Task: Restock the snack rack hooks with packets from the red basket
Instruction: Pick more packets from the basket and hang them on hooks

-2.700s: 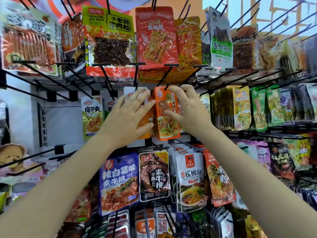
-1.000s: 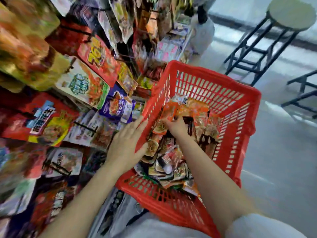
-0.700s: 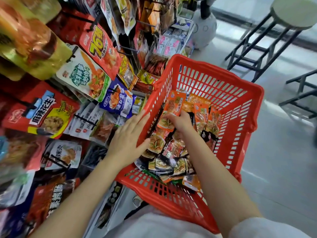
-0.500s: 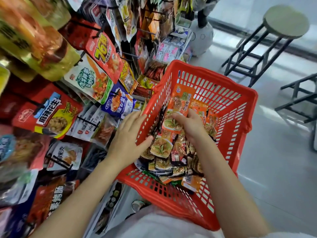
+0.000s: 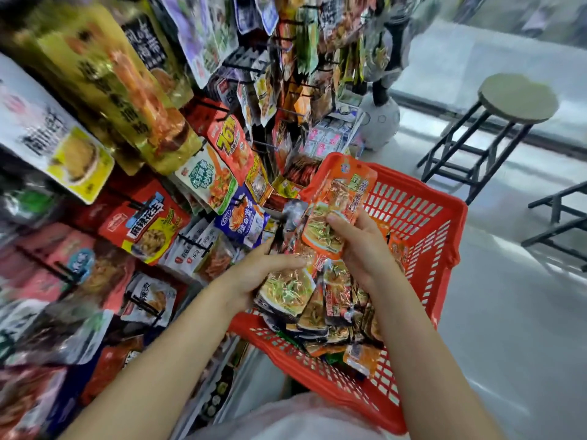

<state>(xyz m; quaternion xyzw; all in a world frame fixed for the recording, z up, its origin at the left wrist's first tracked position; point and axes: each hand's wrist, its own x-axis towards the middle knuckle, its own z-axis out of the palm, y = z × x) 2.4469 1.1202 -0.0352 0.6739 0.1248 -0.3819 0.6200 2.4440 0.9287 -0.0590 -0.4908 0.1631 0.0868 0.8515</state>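
The red basket [image 5: 422, 223] sits at lower right, filled with several small snack packets [image 5: 330, 315]. My right hand [image 5: 359, 246] grips an orange packet [image 5: 340, 198] and holds it upright above the basket. My left hand [image 5: 257, 274] reaches over the basket's left rim, its fingers curled on a packet [image 5: 289, 246] at the top of the pile. The snack rack [image 5: 178, 173] with its hooks and hanging packets fills the left and upper part of the view; much of it is blurred.
A round stool [image 5: 514, 103] with black legs stands on the grey floor to the upper right. Another black frame [image 5: 559, 223] shows at the right edge. A white rounded object [image 5: 379, 122] stands beyond the rack's end.
My right hand has lifted the orange packet higher out of the basket. My left hand moved from the basket's rim onto the packets. The camera tilted up a little.
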